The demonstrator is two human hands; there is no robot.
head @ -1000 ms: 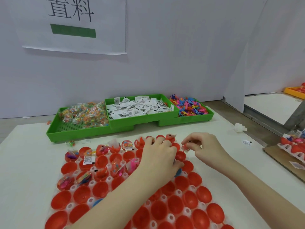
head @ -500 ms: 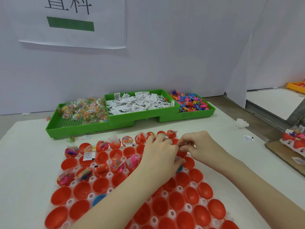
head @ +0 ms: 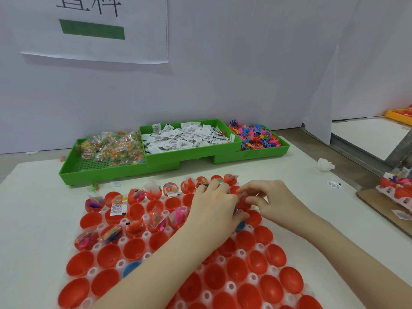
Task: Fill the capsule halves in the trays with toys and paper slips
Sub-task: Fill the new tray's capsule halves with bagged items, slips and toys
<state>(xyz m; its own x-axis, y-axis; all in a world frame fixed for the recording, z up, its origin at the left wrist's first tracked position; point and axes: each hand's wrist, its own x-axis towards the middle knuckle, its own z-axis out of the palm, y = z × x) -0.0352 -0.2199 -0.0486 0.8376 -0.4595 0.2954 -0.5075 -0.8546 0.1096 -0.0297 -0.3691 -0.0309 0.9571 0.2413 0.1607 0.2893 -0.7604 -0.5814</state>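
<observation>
A: From the head view, where are the hands?
B: Both sit over the far right part of the white tray (head: 98,272) of red capsule halves (head: 274,255) on the bench (head: 33,219). The left hand (head: 214,210) lies knuckles up, its fingers curled down over the halves; I cannot tell what, if anything, they grip. The right hand (head: 272,201) is just beside it, thumb and forefinger pinched together on a small clear-wrapped piece above a red half

A: And the capsule halves?
B: The far rows already carry toys and paper slips; the near rows are bare red cups, with one blue half (head: 131,267) among them

A: The supplies?
B: Three green bins behind the tray: bagged toys (head: 113,146) on the left, paper slips (head: 185,137) in the middle one, loose coloured figures (head: 256,137) on the right

A: Anything else?
B: A printed sign (head: 95,27) on the wall, a white scrap (head: 325,165) on the bench to the right, and another filled tray (head: 396,190) on cardboard at the right edge
</observation>
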